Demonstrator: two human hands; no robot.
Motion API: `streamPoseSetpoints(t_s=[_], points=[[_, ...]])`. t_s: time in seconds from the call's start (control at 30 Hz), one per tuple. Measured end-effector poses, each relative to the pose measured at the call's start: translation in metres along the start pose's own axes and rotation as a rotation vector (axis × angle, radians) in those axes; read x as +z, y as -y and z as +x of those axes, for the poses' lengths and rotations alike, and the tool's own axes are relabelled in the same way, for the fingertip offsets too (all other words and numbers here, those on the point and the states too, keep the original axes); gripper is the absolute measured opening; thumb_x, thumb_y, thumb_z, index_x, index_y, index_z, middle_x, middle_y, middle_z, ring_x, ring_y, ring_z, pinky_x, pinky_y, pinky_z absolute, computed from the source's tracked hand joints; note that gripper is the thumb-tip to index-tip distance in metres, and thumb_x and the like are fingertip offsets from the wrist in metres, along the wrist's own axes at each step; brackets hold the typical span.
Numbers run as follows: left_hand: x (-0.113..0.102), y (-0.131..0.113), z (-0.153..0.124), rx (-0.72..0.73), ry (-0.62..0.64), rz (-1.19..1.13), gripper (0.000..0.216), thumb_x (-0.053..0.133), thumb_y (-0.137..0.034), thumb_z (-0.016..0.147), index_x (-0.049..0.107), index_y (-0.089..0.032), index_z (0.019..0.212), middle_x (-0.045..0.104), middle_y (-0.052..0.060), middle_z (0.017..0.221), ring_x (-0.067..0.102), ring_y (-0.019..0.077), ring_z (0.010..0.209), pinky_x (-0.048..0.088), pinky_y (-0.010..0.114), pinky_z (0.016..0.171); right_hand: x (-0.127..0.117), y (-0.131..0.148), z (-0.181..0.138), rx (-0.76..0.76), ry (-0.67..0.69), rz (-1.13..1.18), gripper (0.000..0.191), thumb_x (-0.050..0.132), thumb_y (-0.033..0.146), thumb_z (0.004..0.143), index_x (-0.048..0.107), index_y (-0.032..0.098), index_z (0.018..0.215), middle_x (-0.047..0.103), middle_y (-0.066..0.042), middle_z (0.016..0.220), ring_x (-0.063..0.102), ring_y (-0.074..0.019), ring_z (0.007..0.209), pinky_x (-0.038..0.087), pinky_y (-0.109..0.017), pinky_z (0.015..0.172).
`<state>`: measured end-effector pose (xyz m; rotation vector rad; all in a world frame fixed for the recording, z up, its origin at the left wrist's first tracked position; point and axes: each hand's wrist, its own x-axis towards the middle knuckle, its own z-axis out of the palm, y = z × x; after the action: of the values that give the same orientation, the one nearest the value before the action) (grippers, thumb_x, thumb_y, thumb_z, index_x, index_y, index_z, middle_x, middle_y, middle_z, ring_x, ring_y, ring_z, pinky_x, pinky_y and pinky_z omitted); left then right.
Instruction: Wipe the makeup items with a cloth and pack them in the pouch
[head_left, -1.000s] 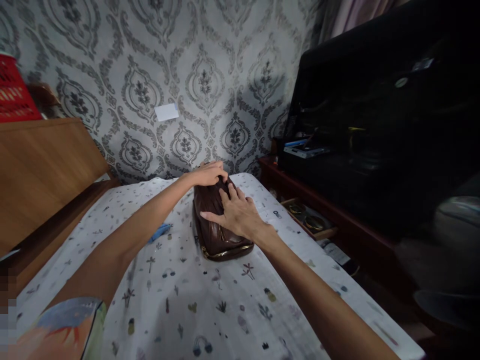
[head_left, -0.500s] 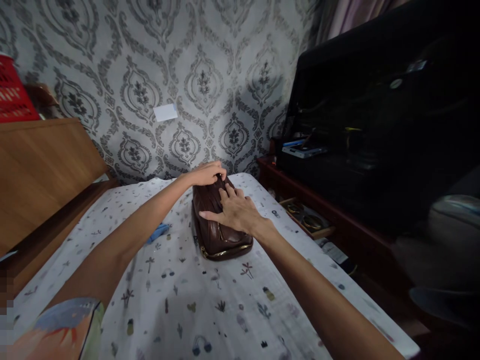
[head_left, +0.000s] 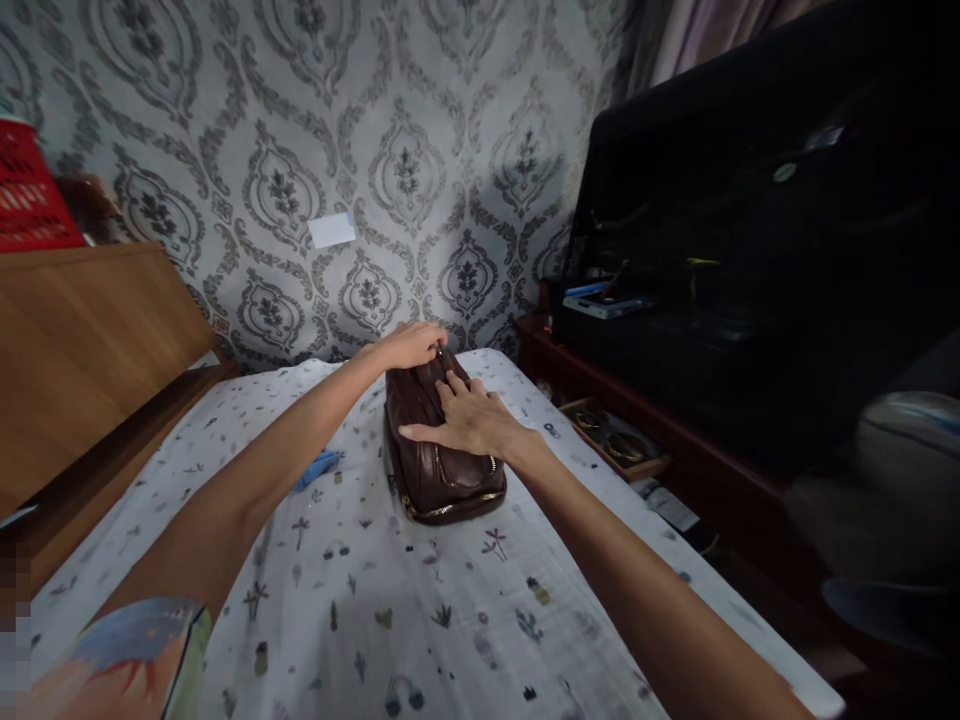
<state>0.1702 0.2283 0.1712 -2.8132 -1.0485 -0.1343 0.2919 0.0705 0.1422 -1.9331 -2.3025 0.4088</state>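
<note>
A dark brown leather bag (head_left: pixel 439 472) with a gold zip lies on a white patterned sheet (head_left: pixel 390 590) covering the bed. My left hand (head_left: pixel 409 345) grips the bag's far end, fingers pinched at the top edge near the zip. My right hand (head_left: pixel 469 422) lies flat on the bag's upper side, fingers spread and pressing down. Both arms reach forward across the sheet.
A small blue object (head_left: pixel 316 467) lies on the sheet left of the bag. A wooden headboard (head_left: pixel 82 350) stands at the left with a red crate (head_left: pixel 30 200) above it. At the right is a dark cabinet (head_left: pixel 750 280) with an open drawer (head_left: pixel 615 445).
My right hand slid slightly toward the bag's far end and flattened. My left hand stays pinched at the far end. The bag has barely moved.
</note>
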Motion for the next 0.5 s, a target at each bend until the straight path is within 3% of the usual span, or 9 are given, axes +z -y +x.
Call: streamPoseSetpoints(t_s=[0.1,0.2,0.3,0.4,0.5], points=[[0.002,-0.002,0.003,-0.022,-0.001,0.055,0.016,0.049,-0.018,0.090,0.064,-0.018,0.095,0.063,0.012,0.115,0.057,0.0285,0.110,0.041,0.043,0.096,-0.001,0.001,-0.001,-0.001,0.010,-0.014,0.113,0.035,0.089,0.079,0.023,0.011,0.159,0.011,-0.015,0.168,0.012,-0.0444,0.152,0.021,-0.060,0.119],[0.003,-0.006,0.004,-0.037,-0.016,0.072,0.012,0.053,-0.020,0.088,0.063,-0.018,0.095,0.062,0.011,0.113,0.055,0.0291,0.110,0.040,0.047,0.098,0.000,-0.001,-0.001,-0.008,0.006,-0.025,0.113,0.035,0.089,0.079,0.023,0.009,0.159,0.011,-0.017,0.168,0.012,-0.0448,0.152,0.022,-0.061,0.119],[0.003,-0.009,0.000,-0.017,-0.042,0.062,0.020,0.050,-0.014,0.086,0.064,-0.021,0.098,0.062,0.009,0.109,0.055,0.0278,0.107,0.040,0.046,0.096,0.002,-0.003,-0.001,-0.010,-0.014,-0.004,0.113,0.034,0.090,0.078,0.022,0.012,0.159,0.010,-0.016,0.168,0.013,-0.0445,0.152,0.022,-0.061,0.118],[0.004,-0.008,-0.008,0.021,-0.046,0.046,0.029,0.044,-0.008,0.083,0.069,-0.022,0.089,0.060,0.008,0.105,0.054,0.0270,0.108,0.040,0.044,0.094,0.004,-0.004,-0.001,-0.019,-0.042,-0.006,0.111,0.033,0.089,0.079,0.023,0.012,0.159,0.010,-0.016,0.168,0.016,-0.0441,0.151,0.023,-0.060,0.118],[0.006,-0.004,-0.015,0.034,-0.046,0.022,0.043,0.042,-0.005,0.082,0.073,-0.026,0.100,0.059,0.008,0.108,0.054,0.0261,0.110,0.039,0.044,0.095,0.006,-0.004,-0.001,-0.032,-0.058,-0.014,0.109,0.035,0.088,0.080,0.027,0.012,0.158,0.011,-0.018,0.168,0.018,-0.0450,0.150,0.024,-0.061,0.117]])
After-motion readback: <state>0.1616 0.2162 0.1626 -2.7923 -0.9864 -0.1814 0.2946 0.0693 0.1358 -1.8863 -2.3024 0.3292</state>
